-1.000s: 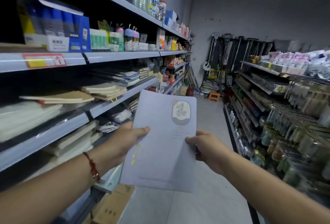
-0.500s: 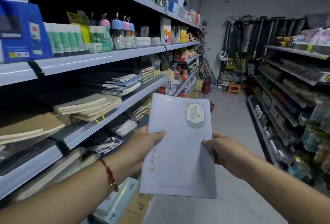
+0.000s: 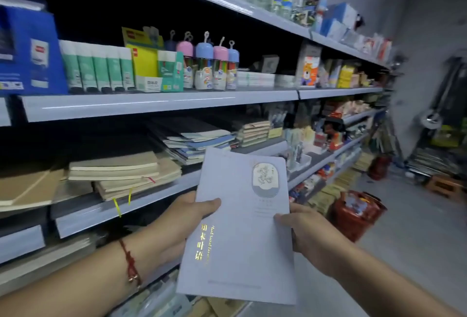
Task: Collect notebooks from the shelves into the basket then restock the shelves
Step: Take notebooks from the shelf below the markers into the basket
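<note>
A pale lilac notebook point(image 3: 242, 225) with gold lettering and an oval flower emblem is held upright in front of me. My left hand point(image 3: 182, 225) grips its left edge, thumb on the cover. My right hand point(image 3: 305, 236) grips its right edge. The notebook shelf point(image 3: 126, 205) on my left carries stacks of tan notebooks point(image 3: 121, 172) and blue and dark notebooks point(image 3: 194, 140). A red basket point(image 3: 356, 213) with items in it stands on the floor beyond the notebook, close to the shelving.
Above the notebooks a shelf point(image 3: 156, 104) bears glue tubes, pastel capped pen tubs and boxes. Lower shelves hold more paper goods. The grey aisle floor point(image 3: 409, 246) runs ahead to a small orange stool point(image 3: 444, 185) and dark goods at the far wall.
The view has turned left toward the shelving and moved along the aisle. The notebook stays in both hands, now nearer the notebook shelf. The red basket has come into sight.
</note>
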### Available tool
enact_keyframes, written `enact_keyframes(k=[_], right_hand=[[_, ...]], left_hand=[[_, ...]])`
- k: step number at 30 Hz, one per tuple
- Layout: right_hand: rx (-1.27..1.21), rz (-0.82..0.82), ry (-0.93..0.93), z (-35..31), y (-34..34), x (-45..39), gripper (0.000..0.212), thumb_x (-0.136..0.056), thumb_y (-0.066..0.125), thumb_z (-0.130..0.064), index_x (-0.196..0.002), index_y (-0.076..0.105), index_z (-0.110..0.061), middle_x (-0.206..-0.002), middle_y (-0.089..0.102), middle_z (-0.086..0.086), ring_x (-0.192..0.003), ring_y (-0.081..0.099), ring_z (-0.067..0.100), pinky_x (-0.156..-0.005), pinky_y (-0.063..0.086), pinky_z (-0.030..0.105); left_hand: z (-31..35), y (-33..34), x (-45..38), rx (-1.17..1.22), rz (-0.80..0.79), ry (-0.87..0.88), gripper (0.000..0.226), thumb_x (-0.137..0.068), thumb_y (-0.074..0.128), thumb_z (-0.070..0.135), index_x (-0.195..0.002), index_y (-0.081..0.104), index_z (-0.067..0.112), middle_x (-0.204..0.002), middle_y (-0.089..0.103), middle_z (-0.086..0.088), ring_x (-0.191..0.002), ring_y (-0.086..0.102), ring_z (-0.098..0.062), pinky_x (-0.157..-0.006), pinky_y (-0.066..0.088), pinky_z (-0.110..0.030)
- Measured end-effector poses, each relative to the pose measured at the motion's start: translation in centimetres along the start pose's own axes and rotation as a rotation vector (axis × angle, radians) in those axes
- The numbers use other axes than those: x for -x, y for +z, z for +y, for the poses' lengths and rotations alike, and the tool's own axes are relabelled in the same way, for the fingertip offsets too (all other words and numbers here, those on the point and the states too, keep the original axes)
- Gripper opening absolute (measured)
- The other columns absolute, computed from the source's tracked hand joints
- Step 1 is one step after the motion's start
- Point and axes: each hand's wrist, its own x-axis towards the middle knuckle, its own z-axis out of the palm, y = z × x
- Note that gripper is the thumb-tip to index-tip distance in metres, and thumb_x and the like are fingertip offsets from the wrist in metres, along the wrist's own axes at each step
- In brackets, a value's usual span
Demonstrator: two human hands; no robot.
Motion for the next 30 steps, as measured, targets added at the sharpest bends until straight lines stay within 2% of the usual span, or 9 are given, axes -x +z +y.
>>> enact_keyframes(k=[2,4,13,16,18,21,24,27,30], right_hand=[[0.035,-0.073,-0.012,-0.7,0.2,-2.2,0.031,-0.1,0.041,0.0,-0.115,0.067,-0.011,-0.107,0.075,0.006,-0.098,0.072,0.027,-0.092,0.054,0.048],[0.057,-0.127,-0.028,-1.3,0.6,-4.5,0.031,-0.101,0.042,-0.001,-0.115,0.066,-0.012,-0.107,0.075,0.005,-0.099,0.071,0.027,-0.095,0.052,0.052],[0.005,-0.162,-0.142,-5.7,2.8,-13.0,0.034,-0.101,0.041,-0.001,-0.118,0.065,-0.018,-0.106,0.075,0.007,-0.097,0.071,0.03,-0.091,0.054,0.049],[-0.016,-0.136,-0.119,-7.9,3.3,-15.6,0.031,-0.103,0.041,-0.006,-0.112,0.067,-0.022,-0.098,0.076,0.006,-0.091,0.072,0.029,-0.081,0.056,0.045],[-0.02,-0.151,-0.099,-9.2,3.2,-17.4,0.03,-0.104,0.042,-0.008,-0.108,0.067,-0.024,-0.095,0.077,0.005,-0.089,0.072,0.028,-0.076,0.057,0.042],[-0.022,-0.198,-0.056,-10.6,3.0,-20.3,0.027,-0.104,0.043,-0.01,-0.112,0.066,-0.02,-0.102,0.075,0.011,-0.093,0.07,0.032,-0.077,0.056,0.044],[0.009,-0.219,0.023,-11.2,3.0,-23.4,0.022,-0.104,0.044,-0.011,-0.115,0.063,-0.012,-0.093,0.075,0.013,-0.078,0.071,0.03,-0.062,0.057,0.038],[0.042,-0.234,0.09,-11.6,3.3,-25.8,0.021,-0.103,0.046,-0.011,-0.116,0.061,-0.006,-0.083,0.074,0.014,-0.062,0.072,0.027,-0.049,0.057,0.034],[0.116,-0.267,0.103,-12.0,3.3,-27.7,0.02,-0.102,0.048,-0.013,-0.111,0.061,-0.001,-0.084,0.074,0.016,-0.065,0.072,0.028,-0.056,0.058,0.034]], left_hand=[[0.6,-0.5,-1.1,-0.024,0.057,0.007,0.016,-0.096,0.058,0.01,-0.105,0.07,0.006,-0.098,0.075,-0.015,-0.081,0.072,-0.03,-0.075,0.058,-0.039],[1.0,-1.3,-2.5,-0.042,0.102,0.017,0.016,-0.096,0.058,0.011,-0.105,0.07,0.007,-0.098,0.075,-0.015,-0.082,0.072,-0.031,-0.078,0.057,-0.041],[4.2,-4.1,-8.6,-0.122,0.179,0.103,0.018,-0.097,0.057,0.013,-0.108,0.069,0.005,-0.098,0.075,-0.014,-0.084,0.072,-0.03,-0.074,0.056,-0.038],[5.7,-4.7,-9.8,-0.095,0.205,0.138,0.019,-0.096,0.057,0.01,-0.111,0.067,0.004,-0.1,0.075,-0.016,-0.091,0.07,-0.034,-0.091,0.053,-0.051],[6.3,-5.2,-10.5,-0.132,0.235,0.21,0.025,-0.096,0.058,0.012,-0.12,0.064,0.014,-0.098,0.076,-0.008,-0.093,0.071,-0.028,-0.096,0.051,-0.051],[6.8,-5.8,-9.9,-0.552,0.317,0.417,0.041,-0.089,0.062,0.047,-0.125,0.045,0.052,-0.112,0.063,0.022,-0.101,0.064,0.003,-0.095,0.049,-0.025],[6.5,-5.5,-8.8,-1.232,0.297,0.56,0.072,-0.076,0.035,0.082,-0.139,0.04,0.047,-0.136,0.035,0.033,-0.128,0.034,0.01,-0.111,0.032,-0.024],[6.1,-4.2,-9.2,-1.656,0.259,0.685,0.075,-0.078,0.029,0.086,-0.14,0.042,0.044,-0.139,0.042,0.023,-0.13,0.039,0.001,-0.113,0.029,-0.022],[5.7,-3.6,-11.0,-1.826,0.27,0.837,0.051,-0.089,0.038,0.067,-0.123,0.058,0.036,-0.113,0.065,0.011,-0.102,0.063,-0.011,-0.09,0.052,-0.026]])
